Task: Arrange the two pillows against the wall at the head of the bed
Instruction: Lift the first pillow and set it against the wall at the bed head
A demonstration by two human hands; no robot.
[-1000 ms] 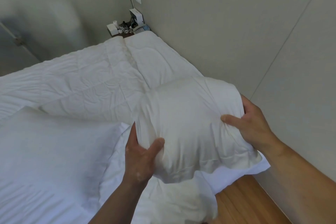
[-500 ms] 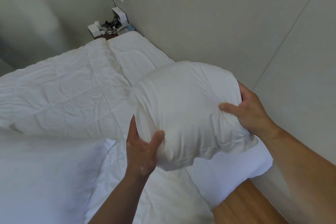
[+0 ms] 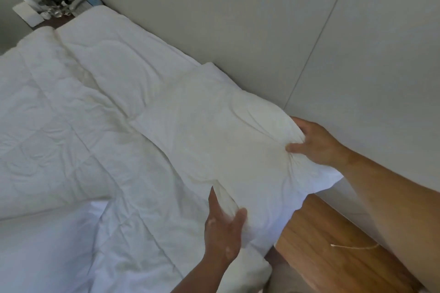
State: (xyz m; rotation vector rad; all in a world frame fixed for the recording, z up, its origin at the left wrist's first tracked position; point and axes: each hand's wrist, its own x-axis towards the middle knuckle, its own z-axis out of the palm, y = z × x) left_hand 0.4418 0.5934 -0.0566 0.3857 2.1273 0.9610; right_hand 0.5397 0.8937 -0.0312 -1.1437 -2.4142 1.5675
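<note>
Pillow (image 3: 214, 140) lies on bed (image 3: 71, 126), long axis along wall (image 3: 238, 19); right hand (image 3: 314, 143) pinches wall-side corner, left hand (image 3: 222, 231) grips near edge; right hand nearer wall

Wall (image 3: 238, 19) tight beside pillow (image 3: 214, 131)

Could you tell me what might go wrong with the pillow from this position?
The pillow lies at the bed's corner, its right end overhanging the wooden floor; released there, it could slide off. Both hands bunch the cover, which may stay creased. The duvet underneath may get dragged along.
</note>
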